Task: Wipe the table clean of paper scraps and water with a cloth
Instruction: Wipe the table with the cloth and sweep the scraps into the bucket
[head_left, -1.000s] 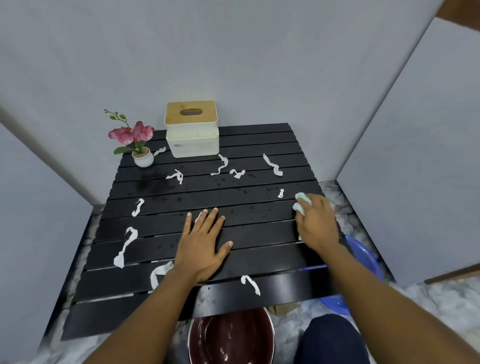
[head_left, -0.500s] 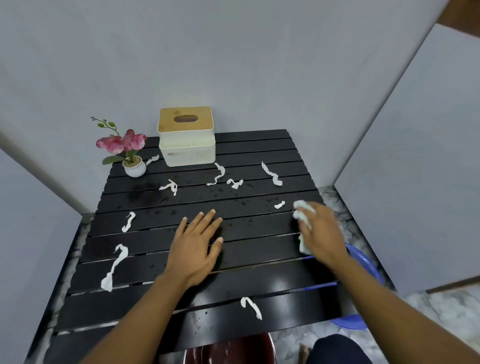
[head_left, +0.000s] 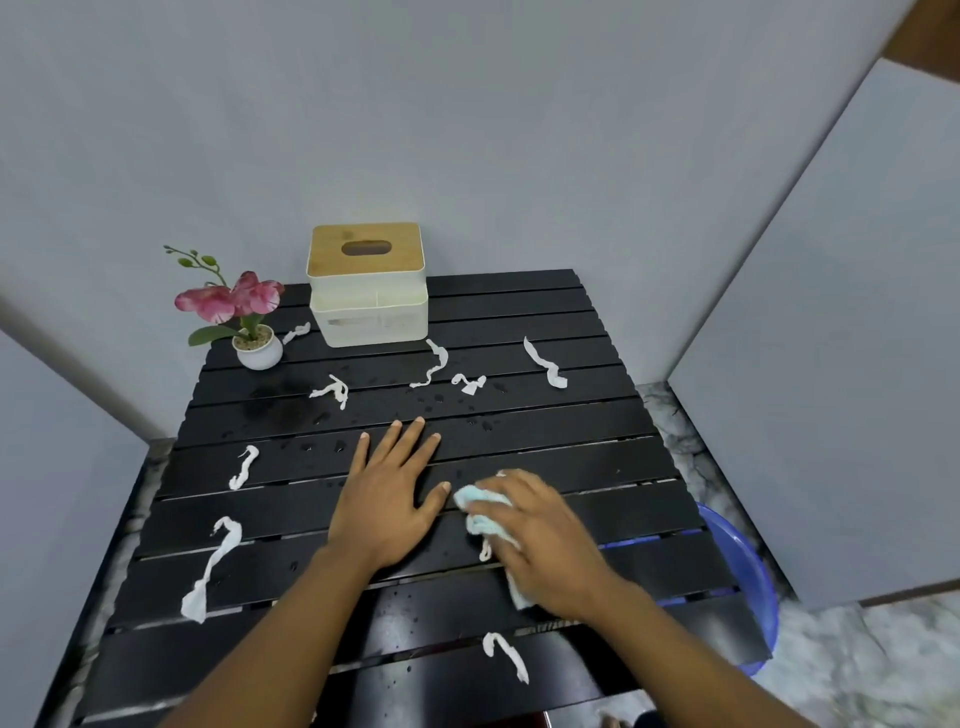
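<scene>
A black slatted table (head_left: 597, 322) is strewn with several white paper scraps (head_left: 210, 569) and dotted with water drops (head_left: 291, 405). My left hand (head_left: 387, 493) lies flat on the slats near the middle, fingers straight. Just right of it, my right hand (head_left: 540, 540) grips a bunched light blue cloth (head_left: 480, 512) and presses it on the table. A small scrap (head_left: 485, 551) sticks out from under the cloth. Another scrap (head_left: 504, 656) lies nearer the front edge.
A white tissue box with a wooden lid (head_left: 368, 286) stands at the back, with a small potted pink flower (head_left: 244, 312) to its left. A blue basin (head_left: 737, 577) sits on the floor under the table's right side. Grey panels close in on both sides.
My right hand has swept the cloth leftward from the table's right edge to beside my left hand. The small scrap near the right edge is gone from its place. The view has tilted up.
</scene>
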